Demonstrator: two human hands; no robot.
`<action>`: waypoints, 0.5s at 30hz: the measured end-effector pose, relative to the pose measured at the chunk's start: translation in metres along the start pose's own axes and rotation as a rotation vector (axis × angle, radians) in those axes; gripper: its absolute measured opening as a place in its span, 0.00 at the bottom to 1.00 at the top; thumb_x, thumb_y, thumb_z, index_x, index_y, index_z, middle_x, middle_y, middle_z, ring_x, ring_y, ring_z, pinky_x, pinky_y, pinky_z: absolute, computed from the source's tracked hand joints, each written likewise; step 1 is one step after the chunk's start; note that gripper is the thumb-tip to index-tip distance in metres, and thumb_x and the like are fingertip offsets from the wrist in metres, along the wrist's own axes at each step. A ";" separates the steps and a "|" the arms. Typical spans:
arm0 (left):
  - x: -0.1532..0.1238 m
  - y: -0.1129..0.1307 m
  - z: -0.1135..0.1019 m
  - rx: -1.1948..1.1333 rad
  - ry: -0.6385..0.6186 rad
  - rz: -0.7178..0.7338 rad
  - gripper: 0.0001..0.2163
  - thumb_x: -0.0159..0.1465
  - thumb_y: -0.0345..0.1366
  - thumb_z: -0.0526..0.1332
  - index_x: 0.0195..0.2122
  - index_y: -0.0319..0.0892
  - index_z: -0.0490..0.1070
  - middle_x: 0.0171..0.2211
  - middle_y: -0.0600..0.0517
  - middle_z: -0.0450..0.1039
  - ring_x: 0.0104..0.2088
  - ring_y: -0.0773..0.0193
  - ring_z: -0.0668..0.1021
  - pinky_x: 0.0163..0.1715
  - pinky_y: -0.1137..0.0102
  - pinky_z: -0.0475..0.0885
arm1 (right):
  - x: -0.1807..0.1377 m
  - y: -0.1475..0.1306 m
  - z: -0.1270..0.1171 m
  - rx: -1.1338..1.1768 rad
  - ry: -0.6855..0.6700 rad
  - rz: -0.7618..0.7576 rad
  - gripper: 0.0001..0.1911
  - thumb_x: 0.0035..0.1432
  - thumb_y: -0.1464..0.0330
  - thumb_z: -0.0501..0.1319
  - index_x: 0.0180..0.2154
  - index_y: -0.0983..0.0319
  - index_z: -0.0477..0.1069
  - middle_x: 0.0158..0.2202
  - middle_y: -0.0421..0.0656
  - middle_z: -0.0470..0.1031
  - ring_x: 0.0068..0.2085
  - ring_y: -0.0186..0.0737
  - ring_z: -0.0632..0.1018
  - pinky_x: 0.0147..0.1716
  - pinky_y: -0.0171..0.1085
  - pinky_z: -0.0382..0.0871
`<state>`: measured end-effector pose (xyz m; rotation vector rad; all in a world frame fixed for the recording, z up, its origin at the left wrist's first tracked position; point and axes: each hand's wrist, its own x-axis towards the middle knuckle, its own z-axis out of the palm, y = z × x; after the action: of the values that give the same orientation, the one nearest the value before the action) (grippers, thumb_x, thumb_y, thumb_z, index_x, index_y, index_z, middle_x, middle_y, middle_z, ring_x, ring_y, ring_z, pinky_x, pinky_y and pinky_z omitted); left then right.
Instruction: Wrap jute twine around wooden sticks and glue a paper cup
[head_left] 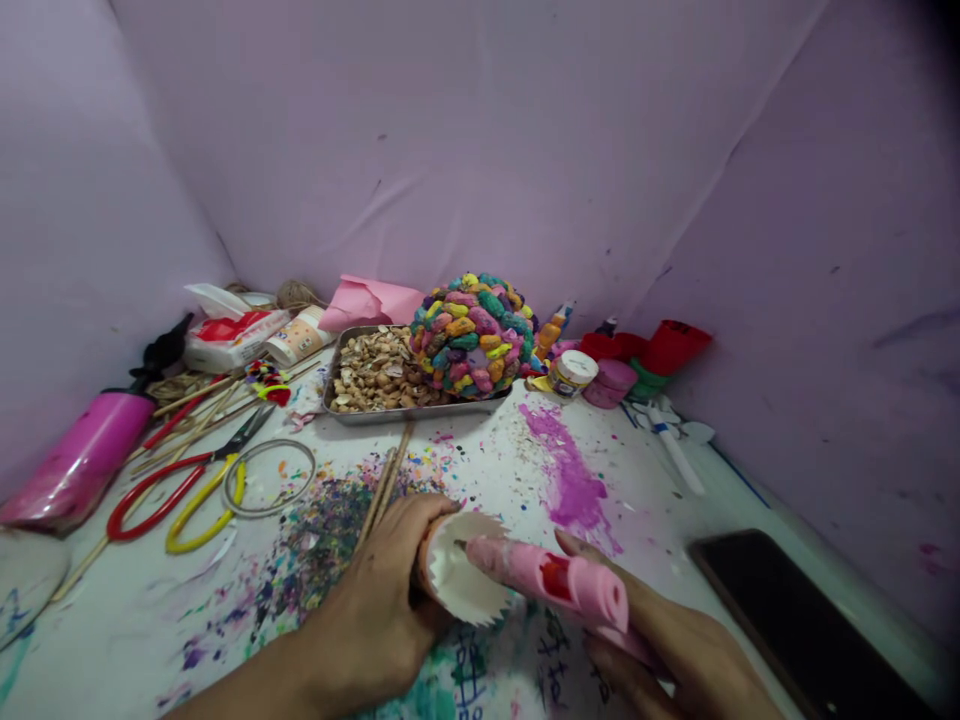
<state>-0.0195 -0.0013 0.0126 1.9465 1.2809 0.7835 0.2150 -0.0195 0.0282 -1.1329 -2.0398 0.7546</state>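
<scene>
My left hand is closed around a paper cup lying on its side, its white jagged-edged mouth facing right. My right hand grips a pink rolled paper tube with a red patch, and the tube's narrow end pokes into the cup's mouth. Both hands are low over the paint-spattered white table, near its front edge. Two thin wooden sticks lie just beyond my left hand.
A metal tray of shells and a ball of coloured shells stand at the back. Scissors, a metal ring, a pink bottle and sticks lie left. Paint pots stand back right, a dark phone front right.
</scene>
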 end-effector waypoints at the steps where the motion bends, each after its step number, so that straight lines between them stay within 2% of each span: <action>1: 0.000 0.001 0.000 0.003 0.000 -0.001 0.19 0.53 0.31 0.58 0.46 0.47 0.58 0.42 0.49 0.67 0.41 0.56 0.71 0.41 0.60 0.66 | 0.001 -0.001 0.000 -0.010 -0.007 -0.017 0.33 0.50 0.77 0.57 0.55 0.46 0.56 0.49 0.41 0.71 0.45 0.50 0.74 0.42 0.45 0.71; 3: 0.001 0.003 -0.002 0.006 -0.010 -0.003 0.19 0.53 0.31 0.58 0.46 0.46 0.58 0.42 0.48 0.67 0.42 0.56 0.70 0.41 0.59 0.66 | 0.002 -0.004 0.001 -0.041 -0.017 -0.037 0.33 0.51 0.77 0.56 0.56 0.46 0.55 0.50 0.41 0.70 0.46 0.49 0.74 0.42 0.46 0.70; 8: 0.001 0.007 -0.004 0.009 -0.025 -0.012 0.19 0.52 0.30 0.58 0.46 0.46 0.58 0.43 0.48 0.66 0.42 0.56 0.70 0.41 0.59 0.66 | 0.002 -0.003 0.003 -0.090 -0.066 0.025 0.31 0.53 0.73 0.57 0.57 0.48 0.53 0.46 0.44 0.73 0.42 0.48 0.76 0.39 0.45 0.72; 11: 0.000 0.004 -0.002 0.017 -0.002 -0.018 0.21 0.51 0.30 0.59 0.46 0.46 0.59 0.44 0.49 0.66 0.43 0.56 0.70 0.42 0.60 0.65 | 0.002 -0.001 0.003 -0.060 -0.072 0.063 0.29 0.53 0.72 0.57 0.56 0.49 0.55 0.44 0.45 0.74 0.40 0.49 0.76 0.39 0.48 0.71; 15: -0.001 0.002 0.000 0.022 0.015 -0.009 0.21 0.50 0.31 0.60 0.46 0.47 0.59 0.44 0.49 0.66 0.43 0.55 0.69 0.42 0.60 0.65 | 0.003 -0.001 0.004 0.008 -0.054 0.104 0.28 0.52 0.73 0.58 0.54 0.49 0.59 0.46 0.45 0.73 0.43 0.52 0.75 0.42 0.50 0.69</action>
<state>-0.0189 -0.0024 0.0145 1.9538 1.3115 0.7836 0.2098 -0.0181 0.0277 -1.2341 -2.0333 0.8523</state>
